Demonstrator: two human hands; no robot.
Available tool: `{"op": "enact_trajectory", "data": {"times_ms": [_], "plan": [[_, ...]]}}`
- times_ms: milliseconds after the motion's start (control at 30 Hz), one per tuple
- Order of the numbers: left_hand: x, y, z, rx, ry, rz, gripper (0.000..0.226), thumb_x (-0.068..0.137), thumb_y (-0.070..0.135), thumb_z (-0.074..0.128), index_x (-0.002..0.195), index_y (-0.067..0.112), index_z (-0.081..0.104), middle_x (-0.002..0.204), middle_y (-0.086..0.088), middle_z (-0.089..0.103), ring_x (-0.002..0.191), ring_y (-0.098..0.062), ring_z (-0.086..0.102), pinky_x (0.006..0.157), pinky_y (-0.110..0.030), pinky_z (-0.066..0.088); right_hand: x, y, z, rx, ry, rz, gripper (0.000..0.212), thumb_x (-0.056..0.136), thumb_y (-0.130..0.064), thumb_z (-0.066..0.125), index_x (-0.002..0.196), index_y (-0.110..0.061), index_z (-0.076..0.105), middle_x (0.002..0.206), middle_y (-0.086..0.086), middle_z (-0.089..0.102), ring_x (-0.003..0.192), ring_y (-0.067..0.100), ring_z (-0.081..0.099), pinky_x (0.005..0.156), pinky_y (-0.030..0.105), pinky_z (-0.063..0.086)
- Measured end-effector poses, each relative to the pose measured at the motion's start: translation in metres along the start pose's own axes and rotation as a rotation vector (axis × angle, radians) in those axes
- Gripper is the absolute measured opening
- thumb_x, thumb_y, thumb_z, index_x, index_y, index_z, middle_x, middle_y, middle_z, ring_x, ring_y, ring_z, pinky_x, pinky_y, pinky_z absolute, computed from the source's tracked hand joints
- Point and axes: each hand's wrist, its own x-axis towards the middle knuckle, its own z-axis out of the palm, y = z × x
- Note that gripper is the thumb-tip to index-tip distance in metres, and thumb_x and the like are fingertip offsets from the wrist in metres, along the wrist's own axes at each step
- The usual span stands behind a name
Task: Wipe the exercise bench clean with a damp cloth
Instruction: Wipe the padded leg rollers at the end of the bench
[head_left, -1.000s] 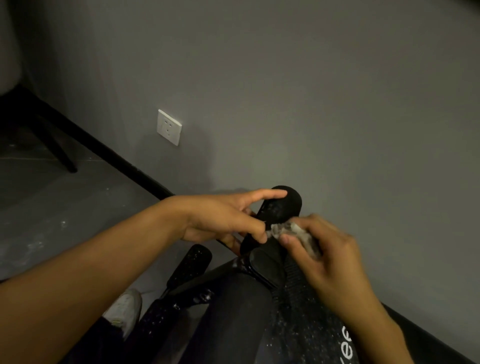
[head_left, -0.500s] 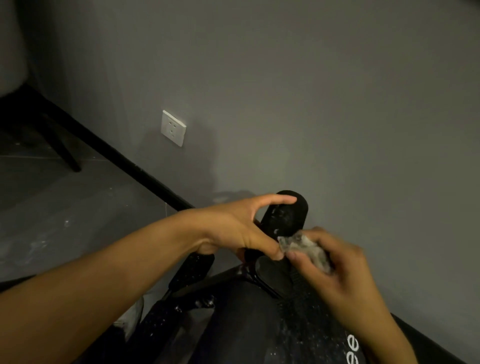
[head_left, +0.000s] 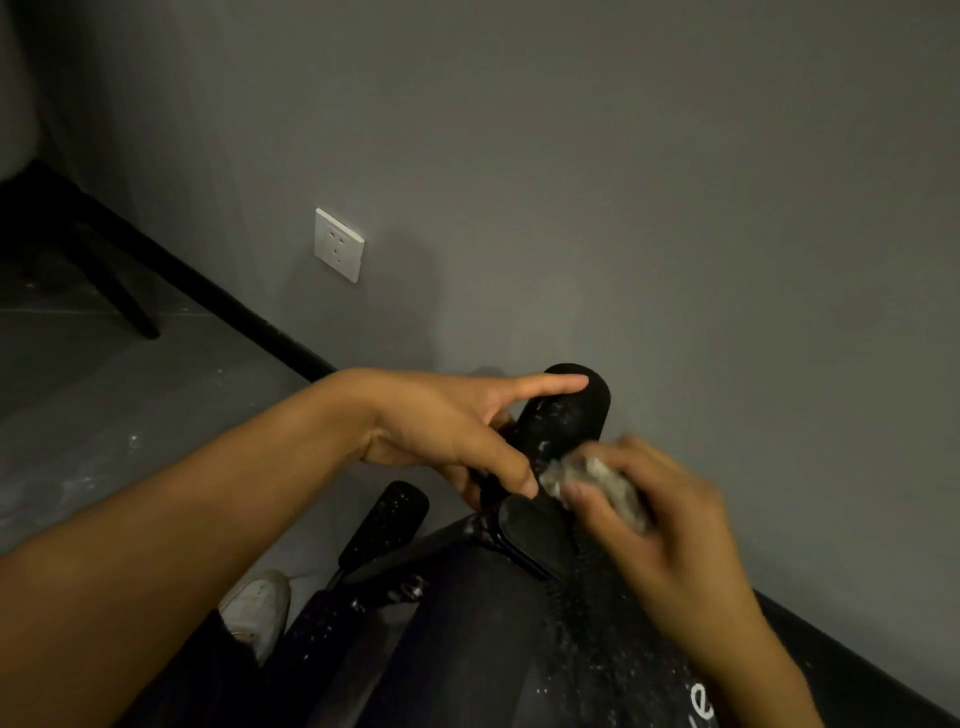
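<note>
Here, at the far end of the bench (head_left: 467, 639), gripping the upper roller (head_left: 566, 415) with the left hand (head_left: 436, 431): index finger stretched out along the rounded top, thumb pressed low on the near face, remaining fingers curled round behind and beneath. Pinching a crumpled grey cloth (head_left: 597, 478) in the right hand (head_left: 670, 535), bunched between the thumb and the curled fingers. Holding that cloth against the lower right side of the roller, just right of the left thumb tip and nearly touching it. Blurred there, so cannot tell how each right fingertip lies on the cloth.

Speckled with white on the roller's face, between the left index finger and thumb and just above the cloth. More white specks on the dark bench pad beneath the right fingers, with part of some white lettering under the right wrist.

Below the left fingers, well apart from them, a second roller (head_left: 387, 525), also speckled, slanting down toward the frame. Further down, under the left forearm, a pale shoe (head_left: 257, 605) on the grey floor (head_left: 130, 415).

Well above and left of the left fingers, a white socket (head_left: 337, 244) on the grey wall (head_left: 623, 182). Along the foot of that wall, a black skirting (head_left: 218, 296). Far to the left, a dark chair leg (head_left: 122, 296).
</note>
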Motion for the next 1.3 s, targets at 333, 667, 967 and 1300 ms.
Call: {"op": "enact_trajectory", "data": {"times_ms": [333, 667, 967, 1300], "plan": [[-0.006, -0.002, 0.009, -0.116, 0.086, 0.005, 0.093, 0.089, -0.005, 0.071, 0.149, 0.058, 0.036, 0.127, -0.018, 0.064, 0.088, -0.020, 0.072, 0.070, -0.031, 0.057, 0.013, -0.009, -0.003, 0.081, -0.072, 0.003, 0.008, 0.098, -0.023, 0.064, 0.102, -0.024, 0.070, 0.088, -0.005, 0.067, 0.073, 0.012, 0.062, 0.062, 0.014, 0.042], [0.002, -0.009, 0.017, -0.235, 0.164, -0.010, 0.087, 0.084, -0.009, 0.073, 0.129, 0.060, 0.046, 0.100, -0.009, 0.074, 0.086, -0.023, 0.074, 0.070, -0.036, 0.060, 0.060, 0.013, -0.004, -0.189, 0.070, 0.085, 0.006, 0.094, -0.020, 0.067, 0.100, -0.022, 0.067, 0.075, -0.017, 0.059, 0.068, -0.005, 0.056, 0.059, 0.006, 0.038], [0.004, -0.003, 0.019, -0.172, 0.160, -0.007, 0.094, 0.079, -0.005, 0.081, 0.135, 0.063, 0.049, 0.117, -0.008, 0.068, 0.103, -0.028, 0.073, 0.091, -0.053, 0.060, 0.016, 0.002, -0.009, 0.087, -0.042, 0.115, 0.010, 0.089, -0.029, 0.067, 0.098, -0.026, 0.071, 0.077, -0.006, 0.069, 0.064, 0.005, 0.061, 0.057, 0.013, 0.043], [0.004, -0.002, 0.015, -0.123, 0.133, -0.011, 0.091, 0.080, 0.000, 0.083, 0.136, 0.062, 0.047, 0.120, -0.009, 0.067, 0.105, -0.030, 0.074, 0.089, -0.054, 0.061, -0.003, -0.009, 0.001, 0.337, -0.003, 0.214, 0.011, 0.088, -0.021, 0.066, 0.093, -0.025, 0.074, 0.079, -0.003, 0.072, 0.064, 0.001, 0.061, 0.057, 0.011, 0.045]]}}
